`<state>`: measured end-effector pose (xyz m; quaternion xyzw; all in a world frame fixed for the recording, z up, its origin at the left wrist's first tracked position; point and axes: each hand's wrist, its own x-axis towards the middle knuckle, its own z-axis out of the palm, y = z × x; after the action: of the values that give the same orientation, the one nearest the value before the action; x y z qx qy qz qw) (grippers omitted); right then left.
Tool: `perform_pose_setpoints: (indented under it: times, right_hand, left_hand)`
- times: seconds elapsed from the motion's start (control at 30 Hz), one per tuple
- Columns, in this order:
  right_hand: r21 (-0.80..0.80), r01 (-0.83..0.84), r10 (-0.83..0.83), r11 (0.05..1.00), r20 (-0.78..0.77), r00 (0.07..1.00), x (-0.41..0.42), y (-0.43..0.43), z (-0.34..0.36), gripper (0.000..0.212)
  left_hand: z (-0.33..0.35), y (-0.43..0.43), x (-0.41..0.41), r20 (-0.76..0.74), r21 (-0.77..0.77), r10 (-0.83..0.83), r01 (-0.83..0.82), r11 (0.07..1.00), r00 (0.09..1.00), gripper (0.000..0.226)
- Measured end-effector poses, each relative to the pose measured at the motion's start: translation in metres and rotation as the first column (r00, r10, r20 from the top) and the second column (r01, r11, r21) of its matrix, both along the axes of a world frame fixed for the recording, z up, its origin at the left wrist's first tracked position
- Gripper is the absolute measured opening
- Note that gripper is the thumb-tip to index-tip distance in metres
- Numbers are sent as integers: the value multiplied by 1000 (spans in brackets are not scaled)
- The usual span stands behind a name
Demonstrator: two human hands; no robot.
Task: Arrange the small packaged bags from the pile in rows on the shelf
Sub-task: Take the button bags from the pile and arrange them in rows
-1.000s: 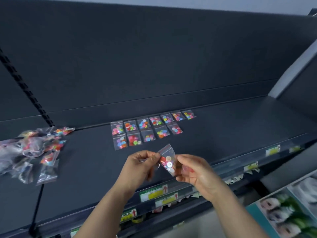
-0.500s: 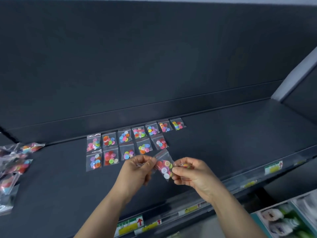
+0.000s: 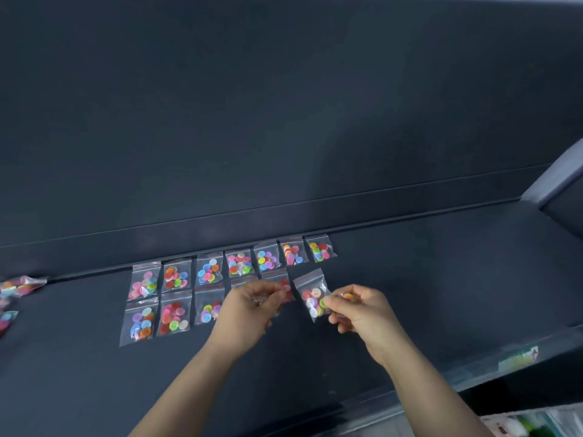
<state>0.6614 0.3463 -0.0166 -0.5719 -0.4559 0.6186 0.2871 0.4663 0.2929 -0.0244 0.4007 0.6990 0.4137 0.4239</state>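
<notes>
Small clear bags of coloured buttons lie in two rows on the dark shelf (image 3: 441, 279). The back row (image 3: 239, 263) holds several bags along the rear ledge. The front row (image 3: 173, 316) shows three bags, and my left hand (image 3: 252, 305) partly hides more of them. That hand hovers there with its fingers pinched together and nothing clearly in them. My right hand (image 3: 358, 312) pinches one button bag (image 3: 312, 299) by its right edge, at the right end of the front row, tilted and low over the shelf. The pile (image 3: 19, 287) of loose bags sits at the far left edge.
A raised ledge and a dark back panel (image 3: 284, 121) run behind the rows. The shelf's front rail carries a price label (image 3: 517, 357). A slanted grey divider (image 3: 555, 175) closes the right end. Bare shelf extends right of the rows.
The view shifted right, so the pile slid to the left edge. Both hands moved forward and down to the front row. My left hand has let go of the bag, which my right hand alone holds.
</notes>
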Motion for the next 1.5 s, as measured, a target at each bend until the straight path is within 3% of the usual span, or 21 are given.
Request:
perform_pose_setpoints:
  times: [0.2,0.33,0.43,0.57,0.67,1.17,1.2,1.27,1.37,1.43,1.5]
  right_hand:
    - [62,-58,50,996,114,992,-8,34,-22,8]
    - [281,-346,180,895,481,858,2,47,-33,11]
    - [417,-557,197,718,647,737,9,56,-37,28]
    - [389,-717,280,579,731,623,5,60,-40,36]
    - [381,-736,264,560,760,594,1,59,-42,38]
    - [366,-738,269,567,764,586,-15,57,-41,40]
    - [369,-722,283,585,742,608,-14,58,-40,41]
    - [384,-612,325,692,591,738,-10,58,-38,41]
    - [192,-321,307,928,100,947,-2,62,-30,28]
    - [8,-196,193,981,-238,952,3,65,-22,27]
    - [-65,-164,121,984,-429,895,7,67,-15,22]
  left_hand:
    - [-18,-1,13,-440,71,6,28,997,898,28]
    - [-29,-2,19,-565,43,3,25,999,825,35]
    - [-31,0,21,-596,3,-16,23,1000,803,40]
    - [-32,4,22,-694,-69,-105,79,994,713,41]
    - [-37,6,20,-722,-43,-123,133,990,681,37]
    - [-39,4,15,-683,2,-73,102,995,727,31]
    - [-40,4,15,-683,-4,-80,106,994,726,31]
    - [-38,2,16,-676,-18,-90,106,994,731,34]
    - [-29,3,20,-633,35,-30,68,997,774,31]
    - [-17,8,28,-524,110,64,-7,994,850,21]
    - [-2,15,42,-226,103,126,-105,989,966,13]
